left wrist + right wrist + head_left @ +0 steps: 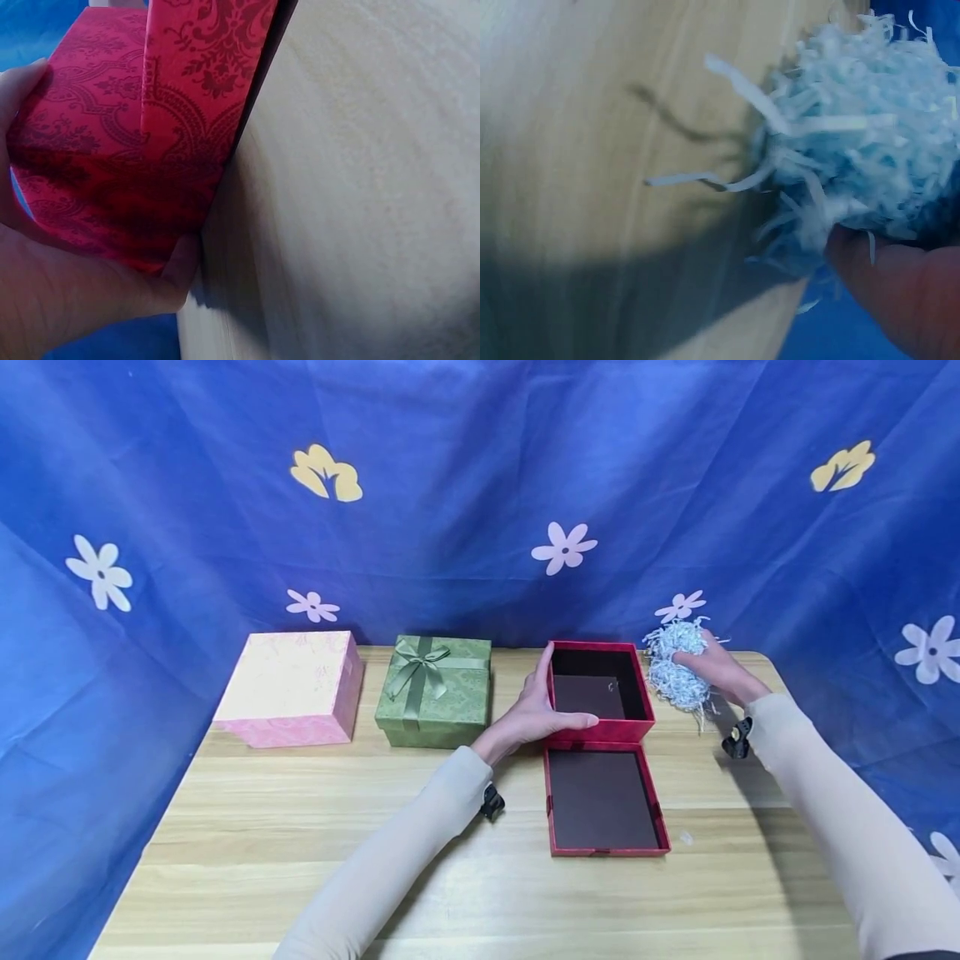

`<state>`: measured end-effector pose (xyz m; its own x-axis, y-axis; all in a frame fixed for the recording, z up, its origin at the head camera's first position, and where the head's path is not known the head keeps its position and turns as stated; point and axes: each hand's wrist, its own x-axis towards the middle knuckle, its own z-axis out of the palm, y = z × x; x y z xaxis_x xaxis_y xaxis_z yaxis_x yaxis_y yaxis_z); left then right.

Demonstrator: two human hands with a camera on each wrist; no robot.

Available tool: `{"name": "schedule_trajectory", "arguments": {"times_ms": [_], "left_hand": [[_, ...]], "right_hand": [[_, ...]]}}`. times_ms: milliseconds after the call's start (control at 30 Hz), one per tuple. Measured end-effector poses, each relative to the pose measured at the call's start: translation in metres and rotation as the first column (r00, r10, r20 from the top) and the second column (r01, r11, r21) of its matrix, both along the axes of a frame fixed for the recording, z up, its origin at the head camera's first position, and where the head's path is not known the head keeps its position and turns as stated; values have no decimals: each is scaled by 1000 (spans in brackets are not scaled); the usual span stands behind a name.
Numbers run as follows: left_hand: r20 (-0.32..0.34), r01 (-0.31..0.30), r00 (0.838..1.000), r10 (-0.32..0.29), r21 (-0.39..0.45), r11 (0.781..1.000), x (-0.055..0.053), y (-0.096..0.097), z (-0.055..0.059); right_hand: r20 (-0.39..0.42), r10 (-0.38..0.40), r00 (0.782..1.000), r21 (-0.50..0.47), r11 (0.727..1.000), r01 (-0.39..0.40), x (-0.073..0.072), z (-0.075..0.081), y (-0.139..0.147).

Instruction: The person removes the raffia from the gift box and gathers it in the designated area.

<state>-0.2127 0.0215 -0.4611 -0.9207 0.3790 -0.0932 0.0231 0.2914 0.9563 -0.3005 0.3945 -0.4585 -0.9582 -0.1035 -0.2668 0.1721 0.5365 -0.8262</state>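
Shredded paper [669,681] is gripped in the right hand [716,667], fingers partly hidden; the left hand [534,712], thumb and fingers spread wide, holds the red box [611,732] round its near-left corner

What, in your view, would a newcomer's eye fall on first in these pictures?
Probably the open red box, right of centre on the table, held by the left hand. Next, the pale blue shredded paper right of it, in the right hand, then the green box left of the red one.
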Motion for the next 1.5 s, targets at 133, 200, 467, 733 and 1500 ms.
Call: {"name": "schedule_trajectory", "arguments": {"times_ms": [133, 200, 467, 733, 1500], "left_hand": [[1, 2, 1000, -2, 0, 1000, 0, 0, 0], [1, 0, 1000, 0, 0, 1000, 0, 0, -1], [-1, 8, 1000, -8, -1, 1000, -1, -1, -1], [10, 7, 1000, -7, 10, 1000, -1, -1, 2], [-55, -23, 998, 31, 138, 990, 8, -7, 31]], "right_hand": [[32, 27, 999, 48, 998, -29, 5, 10, -3], [22, 38, 999, 112, 993, -40, 7, 16, -3], [-21, 69, 997, 448, 892, -53, 15, 29, -1], [-99, 42, 994, 407, 913, 2, 21, 27, -3], [-213, -163, 963, 136, 971, 194, 69, 35, -7]]}}
